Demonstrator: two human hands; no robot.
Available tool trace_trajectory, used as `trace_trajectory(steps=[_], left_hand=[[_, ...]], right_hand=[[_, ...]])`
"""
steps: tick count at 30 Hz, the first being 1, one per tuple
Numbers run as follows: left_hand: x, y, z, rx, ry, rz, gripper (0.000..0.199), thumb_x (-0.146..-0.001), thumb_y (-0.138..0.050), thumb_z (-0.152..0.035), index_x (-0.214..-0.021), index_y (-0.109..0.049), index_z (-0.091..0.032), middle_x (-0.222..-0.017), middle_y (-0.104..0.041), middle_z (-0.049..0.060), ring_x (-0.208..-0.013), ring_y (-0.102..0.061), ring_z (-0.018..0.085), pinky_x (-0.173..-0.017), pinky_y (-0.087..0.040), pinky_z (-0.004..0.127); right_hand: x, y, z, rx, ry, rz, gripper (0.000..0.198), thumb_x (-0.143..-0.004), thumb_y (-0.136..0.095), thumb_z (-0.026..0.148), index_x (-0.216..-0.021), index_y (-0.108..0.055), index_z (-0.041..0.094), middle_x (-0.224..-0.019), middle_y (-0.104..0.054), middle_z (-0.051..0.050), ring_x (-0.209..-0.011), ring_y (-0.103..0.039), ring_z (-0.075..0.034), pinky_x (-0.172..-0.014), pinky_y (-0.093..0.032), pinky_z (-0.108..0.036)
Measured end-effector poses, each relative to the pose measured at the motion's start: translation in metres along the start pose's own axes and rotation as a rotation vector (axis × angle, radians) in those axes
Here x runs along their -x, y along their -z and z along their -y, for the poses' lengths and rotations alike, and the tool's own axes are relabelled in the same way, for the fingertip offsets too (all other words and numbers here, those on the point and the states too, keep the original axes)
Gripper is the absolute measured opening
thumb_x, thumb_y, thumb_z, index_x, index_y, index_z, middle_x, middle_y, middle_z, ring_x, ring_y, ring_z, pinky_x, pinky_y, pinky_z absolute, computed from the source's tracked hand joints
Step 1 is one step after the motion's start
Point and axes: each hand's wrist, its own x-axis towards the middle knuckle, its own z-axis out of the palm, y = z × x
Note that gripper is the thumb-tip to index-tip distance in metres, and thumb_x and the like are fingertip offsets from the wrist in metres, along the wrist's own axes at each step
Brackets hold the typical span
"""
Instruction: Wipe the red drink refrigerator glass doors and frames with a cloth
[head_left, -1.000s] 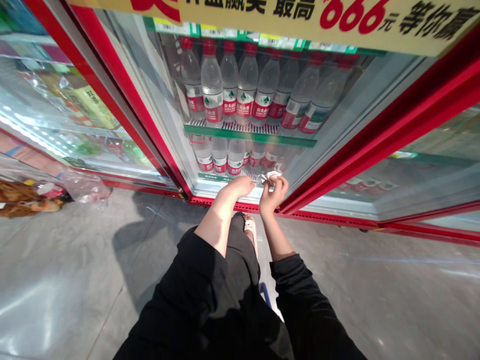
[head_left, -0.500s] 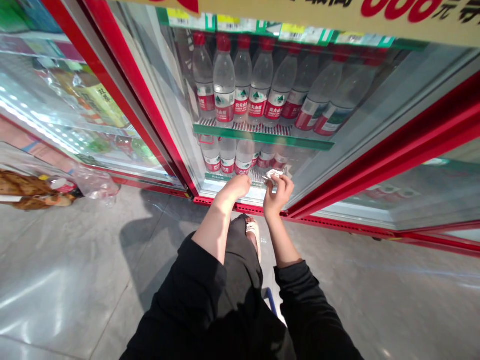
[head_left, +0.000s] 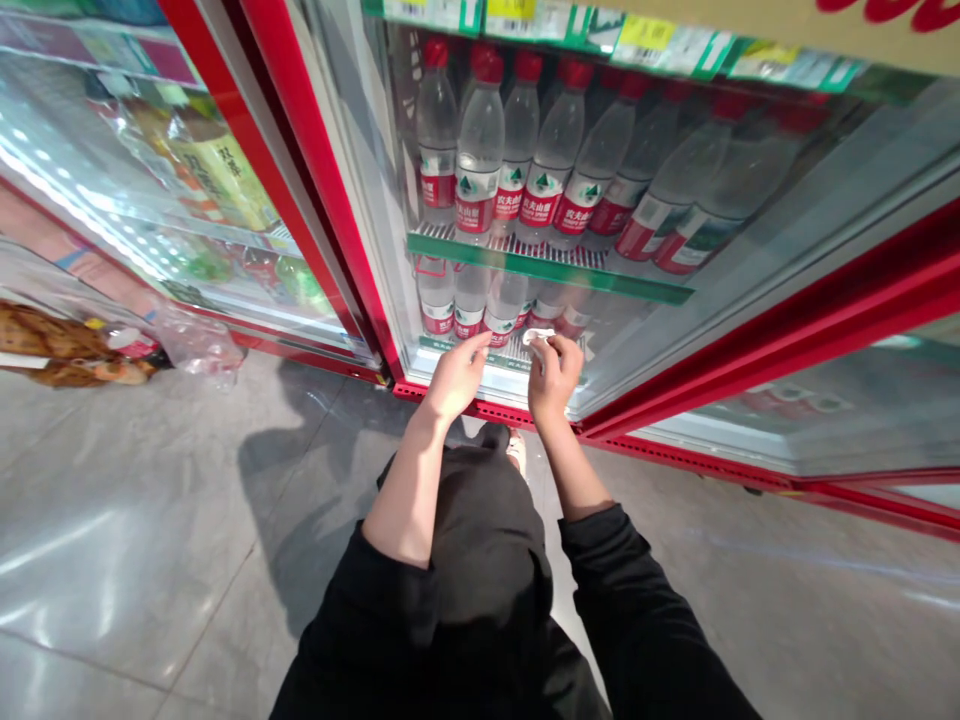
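In the head view, my right hand [head_left: 555,378] pinches a small crumpled white tissue [head_left: 537,336] in front of the fridge's lowest shelf. To its left is my left hand [head_left: 456,380], its fingers stretched out and holding nothing. Those fingertips come close to a water bottle [head_left: 504,306] on the bottom level; whether they touch it I cannot tell. Several clear bottles with red caps and red-and-white labels, such as this water bottle [head_left: 478,150], stand on the shelf above, behind a green shelf strip [head_left: 551,266].
A red door frame [head_left: 772,300] slants up on the right. Along the floor runs the fridge's red bottom edge [head_left: 495,408]. A second fridge with drinks [head_left: 217,180] stands at left, with a clear plastic bag [head_left: 196,340] on the floor before it. Price tags [head_left: 645,40] line the top.
The view has shifted and the shelves appear nearer. My left hand has moved slightly left and its curled fingers have straightened. My right hand still holds the tissue.
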Motion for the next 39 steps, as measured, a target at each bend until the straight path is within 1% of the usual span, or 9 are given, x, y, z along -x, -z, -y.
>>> trace_trajectory(steps=[4, 8, 13, 16, 21, 26, 29, 32, 39], left_hand=[[-0.005, -0.009, 0.000, 0.042, 0.000, -0.088, 0.045, -0.111, -0.047, -0.016, -0.152, -0.066, -0.014, -0.159, -0.067, 0.010, -0.152, -0.060, 0.017, -0.130, -0.042, 0.026], [-0.008, -0.014, 0.010, 0.067, 0.045, -0.075, 0.044, -0.110, -0.048, -0.016, -0.149, -0.069, -0.017, -0.157, -0.069, 0.008, -0.149, -0.062, 0.017, -0.129, -0.044, 0.028], [-0.013, -0.009, 0.026, 0.028, 0.079, -0.114, 0.041, -0.111, -0.048, -0.016, -0.144, -0.073, -0.021, -0.151, -0.073, 0.006, -0.146, -0.065, 0.018, -0.127, -0.046, 0.031], [-0.016, -0.009, 0.032, 0.029, 0.054, -0.205, 0.040, -0.111, -0.046, -0.013, -0.139, -0.075, -0.016, -0.146, -0.076, 0.010, -0.140, -0.069, 0.018, -0.124, -0.049, 0.029], [-0.018, -0.014, 0.044, 0.127, 0.031, -0.399, 0.038, -0.106, -0.051, -0.009, -0.129, -0.080, -0.016, -0.136, -0.081, 0.010, -0.132, -0.074, 0.021, -0.121, -0.053, 0.035], [-0.020, -0.019, 0.059, 0.184, 0.087, -0.501, 0.035, -0.102, -0.057, -0.007, -0.121, -0.083, -0.020, -0.131, -0.083, 0.009, -0.129, -0.076, 0.022, -0.119, -0.055, 0.037], [-0.022, -0.019, 0.062, 0.216, 0.127, -0.567, 0.037, -0.101, -0.056, -0.005, -0.121, -0.083, -0.020, -0.130, -0.083, 0.008, -0.129, -0.076, 0.022, -0.119, -0.056, 0.037], [-0.023, -0.019, 0.063, 0.225, 0.143, -0.649, 0.040, -0.102, -0.053, -0.003, -0.125, -0.082, -0.018, -0.131, -0.083, 0.010, -0.129, -0.076, 0.022, -0.119, -0.056, 0.036], [-0.018, -0.018, 0.066, 0.216, 0.178, -0.689, 0.041, -0.100, -0.055, -0.001, -0.126, -0.082, -0.018, -0.132, -0.083, 0.010, -0.131, -0.076, 0.023, -0.121, -0.055, 0.037]], right_hand=[[-0.007, -0.003, 0.012, -0.056, 0.087, 0.319, 0.024, -0.107, -0.057, 0.026, -0.111, -0.081, 0.030, -0.132, -0.076, -0.008, -0.133, -0.062, -0.025, -0.125, -0.046, -0.045], [-0.012, 0.023, 0.002, -0.132, 0.142, 0.599, 0.018, -0.103, -0.068, 0.024, -0.113, -0.081, 0.030, -0.129, -0.080, -0.004, -0.130, -0.067, -0.022, -0.123, -0.051, -0.042], [-0.037, 0.040, 0.002, -0.039, 0.261, 0.522, 0.018, -0.107, -0.066, 0.023, -0.116, -0.080, 0.028, -0.129, -0.080, -0.006, -0.135, -0.066, -0.023, -0.124, -0.051, -0.044], [-0.051, 0.025, 0.016, 0.039, 0.510, 0.505, 0.027, -0.113, -0.054, 0.022, -0.125, -0.078, 0.027, -0.136, -0.078, -0.008, -0.136, -0.066, -0.022, -0.121, -0.053, -0.045], [-0.057, 0.001, 0.029, 0.094, 0.850, 0.696, 0.035, -0.113, -0.046, 0.014, -0.129, -0.076, 0.021, -0.139, -0.078, -0.010, -0.136, -0.068, -0.022, -0.113, -0.057, -0.041], [-0.069, 0.022, 0.017, 0.335, 1.266, 0.684, 0.037, -0.111, -0.045, 0.009, -0.135, -0.072, 0.015, -0.138, -0.078, -0.013, -0.135, -0.068, -0.023, -0.105, -0.058, -0.040], [-0.080, 0.032, 0.020, 0.390, 1.319, 0.562, 0.034, -0.112, -0.045, 0.009, -0.133, -0.071, 0.013, -0.140, -0.077, -0.014, -0.138, -0.065, -0.025, -0.106, -0.056, -0.042], [-0.082, 0.020, 0.034, 0.460, 1.322, 0.481, 0.031, -0.112, -0.046, 0.009, -0.129, -0.072, 0.013, -0.143, -0.076, -0.013, -0.139, -0.065, -0.026, -0.108, -0.056, -0.042], [-0.070, -0.014, 0.039, 0.395, 1.500, 0.670, 0.028, -0.107, -0.053, 0.004, -0.122, -0.076, 0.009, -0.132, -0.079, -0.017, -0.132, -0.068, -0.024, -0.107, -0.057, -0.041]])
